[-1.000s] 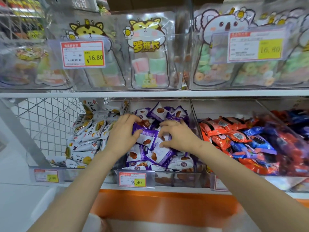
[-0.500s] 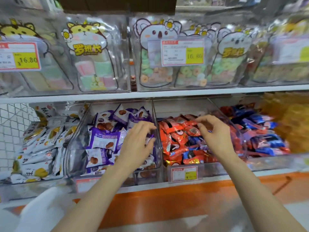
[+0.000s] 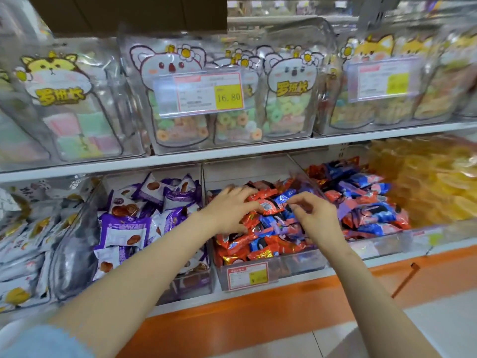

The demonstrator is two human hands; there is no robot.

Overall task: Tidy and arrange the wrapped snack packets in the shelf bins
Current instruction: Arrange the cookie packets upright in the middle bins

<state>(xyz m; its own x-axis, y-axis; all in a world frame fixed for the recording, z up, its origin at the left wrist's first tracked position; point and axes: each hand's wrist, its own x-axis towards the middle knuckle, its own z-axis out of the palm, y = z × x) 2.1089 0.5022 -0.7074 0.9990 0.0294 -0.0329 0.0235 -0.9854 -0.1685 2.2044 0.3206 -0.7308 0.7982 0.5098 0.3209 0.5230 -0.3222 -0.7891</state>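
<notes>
Both hands are over the clear bin (image 3: 296, 264) of red and blue wrapped packets (image 3: 268, 244) on the lower shelf. My left hand (image 3: 229, 210) lies spread on the left side of the pile, fingers touching red packets. My right hand (image 3: 316, 211) hovers over the middle of the pile with fingers curled loosely; whether it pinches a packet is unclear. To the left stands the bin of purple and white packets (image 3: 134, 226).
A further bin of red and blue packets (image 3: 369, 202) sits to the right, then yellow snacks (image 3: 426, 182). White and yellow packets (image 3: 23, 241) fill the far-left bin. The upper shelf (image 3: 232, 151) carries clear candy bags with price tags. An orange ledge (image 3: 258, 313) runs below.
Both hands left the purple-packet bin and moved right into the red and blue bin. The view panned right with them.
</notes>
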